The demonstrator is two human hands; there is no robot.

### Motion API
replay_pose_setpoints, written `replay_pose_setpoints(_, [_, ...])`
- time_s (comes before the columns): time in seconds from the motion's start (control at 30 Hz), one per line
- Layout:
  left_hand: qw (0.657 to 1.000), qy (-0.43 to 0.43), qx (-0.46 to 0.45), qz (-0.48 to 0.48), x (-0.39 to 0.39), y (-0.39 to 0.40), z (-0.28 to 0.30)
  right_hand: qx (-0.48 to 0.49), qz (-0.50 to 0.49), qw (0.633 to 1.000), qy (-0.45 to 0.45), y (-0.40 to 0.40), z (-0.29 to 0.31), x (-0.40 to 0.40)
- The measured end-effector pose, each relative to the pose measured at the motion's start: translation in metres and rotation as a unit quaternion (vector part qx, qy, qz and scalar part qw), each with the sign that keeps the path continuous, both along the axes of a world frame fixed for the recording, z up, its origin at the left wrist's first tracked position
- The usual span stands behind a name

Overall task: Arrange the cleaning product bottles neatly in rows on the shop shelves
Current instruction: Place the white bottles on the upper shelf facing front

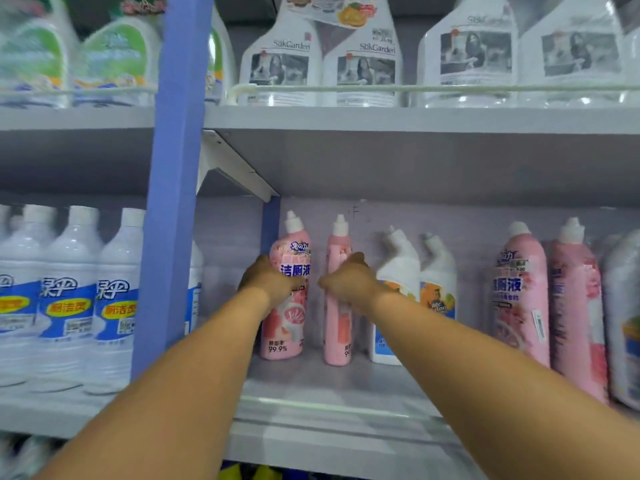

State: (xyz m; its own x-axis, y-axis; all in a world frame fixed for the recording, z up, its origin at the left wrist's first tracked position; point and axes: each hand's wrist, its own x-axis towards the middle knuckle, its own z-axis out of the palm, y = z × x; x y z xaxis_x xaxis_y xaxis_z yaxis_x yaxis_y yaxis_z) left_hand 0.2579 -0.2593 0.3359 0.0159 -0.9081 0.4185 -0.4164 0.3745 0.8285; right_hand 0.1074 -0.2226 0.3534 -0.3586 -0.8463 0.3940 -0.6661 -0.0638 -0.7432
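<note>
Two pink toilet-cleaner bottles stand at the back left of the middle shelf (311,382). My left hand (266,282) grips the left pink bottle (289,327) around its middle. My right hand (349,280) grips the second pink bottle (337,337) just to its right. Both bottles stand upright on the shelf, a small gap between them. Right of them stand two white angled-neck bottles (398,268), then two more pink bottles (523,292) nearer the front.
A blue upright post (169,202) divides the shelving. White bottles with blue labels (69,299) fill the left bay. The upper shelf (415,117) carries white spray-refill bottles (367,60) behind a rail. The front of the middle shelf is bare.
</note>
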Motion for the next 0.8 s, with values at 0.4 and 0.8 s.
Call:
replay_pose_setpoints(0.4, [0.997,-0.033,-0.026,-0.056,0.012,0.055,-0.019,0.044,0.165,0.983,-0.067,0.108,-0.024,-0.041])
replay_pose_setpoints(0.8, [0.959,0.129,-0.205,-0.148,-0.011,0.192,-0.011,-0.143,0.175,0.974,0.008,0.210,0.001,-0.059])
